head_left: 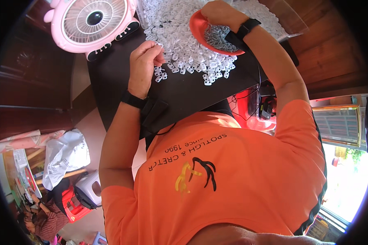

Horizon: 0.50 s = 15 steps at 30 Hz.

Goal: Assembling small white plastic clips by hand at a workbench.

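While a pink fan (95, 22) stands at the upper left of the frame, the left hand (144, 65) rests on the dark worktop (184, 92) at the near edge of a heap of small white plastic pieces (180, 41), its fingers (156, 50) pinched closed on what seems to be one piece. Further right, an orange bowl (197, 25) holds small grey metal parts (217, 37). The right hand (218, 14) reaches into the bowl at upper centre; whether its fingers are closed on anything cannot be told. Both kinds of part look light, stiff and apt to slip, so each is best pinched by its edges between fingertips.
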### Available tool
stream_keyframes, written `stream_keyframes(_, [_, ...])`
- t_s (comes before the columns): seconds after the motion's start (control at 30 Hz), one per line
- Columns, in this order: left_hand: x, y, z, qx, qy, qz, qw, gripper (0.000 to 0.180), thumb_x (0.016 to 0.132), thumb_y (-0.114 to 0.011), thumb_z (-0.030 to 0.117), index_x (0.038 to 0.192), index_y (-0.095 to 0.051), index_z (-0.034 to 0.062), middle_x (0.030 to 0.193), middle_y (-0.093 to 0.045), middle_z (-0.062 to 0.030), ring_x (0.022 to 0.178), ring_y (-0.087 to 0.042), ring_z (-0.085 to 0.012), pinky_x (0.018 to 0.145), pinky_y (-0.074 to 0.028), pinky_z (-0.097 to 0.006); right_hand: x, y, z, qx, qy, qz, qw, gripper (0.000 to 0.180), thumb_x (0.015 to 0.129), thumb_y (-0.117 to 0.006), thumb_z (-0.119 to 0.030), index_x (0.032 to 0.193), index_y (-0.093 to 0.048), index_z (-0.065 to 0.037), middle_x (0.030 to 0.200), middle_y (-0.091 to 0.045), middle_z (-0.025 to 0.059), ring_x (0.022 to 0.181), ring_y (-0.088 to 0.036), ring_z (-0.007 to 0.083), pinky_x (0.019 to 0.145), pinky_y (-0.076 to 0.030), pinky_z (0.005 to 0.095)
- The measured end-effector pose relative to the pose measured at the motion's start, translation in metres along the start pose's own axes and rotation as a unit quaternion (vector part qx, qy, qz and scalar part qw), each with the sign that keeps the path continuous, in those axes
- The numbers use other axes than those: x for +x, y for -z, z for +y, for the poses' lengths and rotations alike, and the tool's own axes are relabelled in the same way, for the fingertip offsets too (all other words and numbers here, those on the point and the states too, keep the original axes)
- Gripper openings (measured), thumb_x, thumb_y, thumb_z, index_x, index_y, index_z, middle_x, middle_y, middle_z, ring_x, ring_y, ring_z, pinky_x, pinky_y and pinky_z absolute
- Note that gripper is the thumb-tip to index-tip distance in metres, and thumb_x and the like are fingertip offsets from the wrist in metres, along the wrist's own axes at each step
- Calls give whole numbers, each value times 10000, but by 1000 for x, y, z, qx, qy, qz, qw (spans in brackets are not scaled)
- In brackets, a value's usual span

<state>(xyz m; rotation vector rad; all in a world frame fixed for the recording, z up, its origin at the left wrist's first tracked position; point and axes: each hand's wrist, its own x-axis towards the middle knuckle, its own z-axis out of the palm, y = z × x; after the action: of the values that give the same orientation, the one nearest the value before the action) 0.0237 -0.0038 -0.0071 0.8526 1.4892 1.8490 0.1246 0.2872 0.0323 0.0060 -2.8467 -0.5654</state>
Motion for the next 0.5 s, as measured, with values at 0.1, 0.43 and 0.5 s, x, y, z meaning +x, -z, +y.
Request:
stream_keyframes(0.1, [0,-3,2,7,-15,1,1000,149,864,-562,126,813,-617,-3,666,-582,-31,580,-545,-95,545,-421,-217,3,1,4,4,3,-7,1000,158,736,-588,-165,799,-668,-44,743,-642,176,700,-628,329,632,-499,403])
stream_keyframes(0.43, [-3,-2,6,15,-56,8,998,169,871,-560,145,803,-615,0,645,-578,-23,574,-526,-75,545,-412,-209,-1,14,-2,322,-204,71,921,162,771,-611,-137,862,-667,-15,740,-660,126,689,-635,228,602,-496,346])
stream_keyframes(0.5, [-3,-3,6,13,-61,-5,998,171,871,-563,149,808,-615,-1,637,-576,-23,579,-527,-74,550,-414,-210,-1,18,-15,405,-197,99,887,187,806,-612,-144,924,-648,-3,758,-648,88,701,-611,179,601,-485,316])
